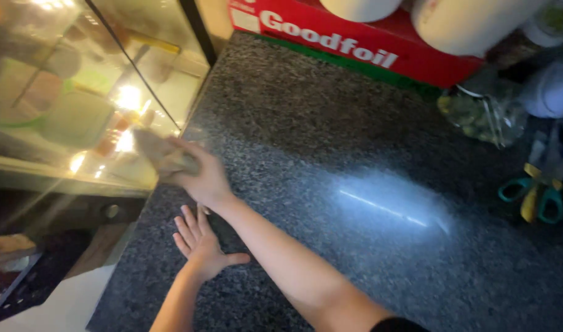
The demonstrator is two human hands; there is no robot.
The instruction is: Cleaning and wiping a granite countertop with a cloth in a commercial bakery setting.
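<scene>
Two hands of mine are out over the dark speckled surface [330, 123], and they do different jobs. My right hand [201, 178] reaches across my body toward the far left edge, its fingers closed on a crumpled brownish cloth [161, 155], bunched so that it stays in my grip; the cloth sits just beyond my knuckles, right where the stone meets the glass display case [78, 92]. My left hand [201, 243] lies flat on the stone just below the right wrist, fingers [186, 224] spread apart and holding nothing; pressed palm-down like that, it seems to steady me while I lean. The picture is blurred, so I cannot tell whether the cloth touches the glass or only the stone.

Well off to the right of my fingers, near the back, stand a red carton [349, 43] with white rolls on top and a glass jar [487, 114], pushed against the wall side. Green-and-yellow scissors [536, 193] lie beside them, far from both hands. A pale glare streaks the stone between.
</scene>
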